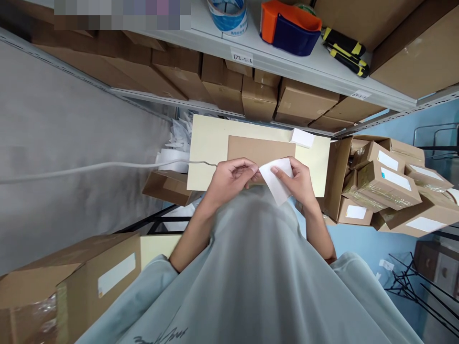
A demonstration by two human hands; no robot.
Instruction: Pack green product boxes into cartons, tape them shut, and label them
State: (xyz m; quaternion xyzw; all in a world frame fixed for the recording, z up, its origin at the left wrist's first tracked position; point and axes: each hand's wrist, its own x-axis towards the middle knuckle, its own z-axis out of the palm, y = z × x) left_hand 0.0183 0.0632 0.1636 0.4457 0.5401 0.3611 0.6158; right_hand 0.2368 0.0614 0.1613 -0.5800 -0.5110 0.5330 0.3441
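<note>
A small white paper label (277, 182) is held up between my two hands, close to my shirt front. My right hand (298, 180) grips its right side, thumb flat on the paper and fingers behind. The fingers of my left hand (234, 176) are closed in a pinch at the label's upper left corner. Below and beyond the hands, a flat brown cardboard box (261, 147) lies on the cream tabletop (208, 136). Its near edge is partly hidden by my hands. A stack of white labels (302, 137) sits at the box's far right corner.
A large carton (335, 179) of labelled boxes stands right of the table. Overhead, a shelf (201, 38) carries a tape roll (229, 16), an orange-and-blue tape dispenser (290, 28) and yellow-black cutters (346, 52). A grey cable (107, 165) crosses from the left. Another carton (103, 272) stands lower left.
</note>
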